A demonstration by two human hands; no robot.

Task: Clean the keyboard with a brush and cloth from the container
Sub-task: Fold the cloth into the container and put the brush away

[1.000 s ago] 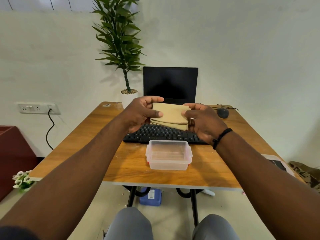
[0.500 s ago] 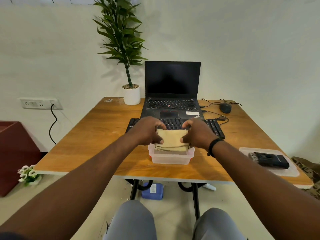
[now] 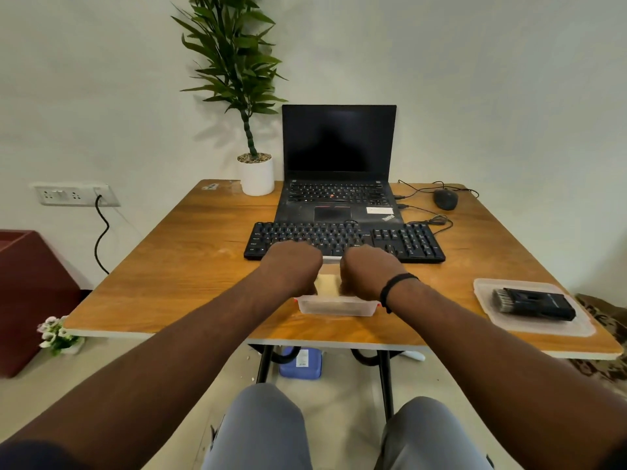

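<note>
Wooden desk (image 3: pixel 190 266) against a plain wall, laptop (image 3: pixel 339 171) and keyboard (image 3: pixel 403 240) on it; both hands, left (image 3: pixel 291 266) and right (image 3: pixel 369 271), grip the cloth (image 3: pixel 327 284) inside the container (image 3: pixel 336 306).

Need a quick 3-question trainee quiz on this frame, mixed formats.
1. True or false: the black brush lies on the clear plastic lid.
2. What sits between the left hand and right hand?
3. The clear plastic container is: A) behind the black external keyboard B) nearer the person than it C) on the black laptop.

Key: 1 true; 2 the folded beige cloth; 3 B.
</note>
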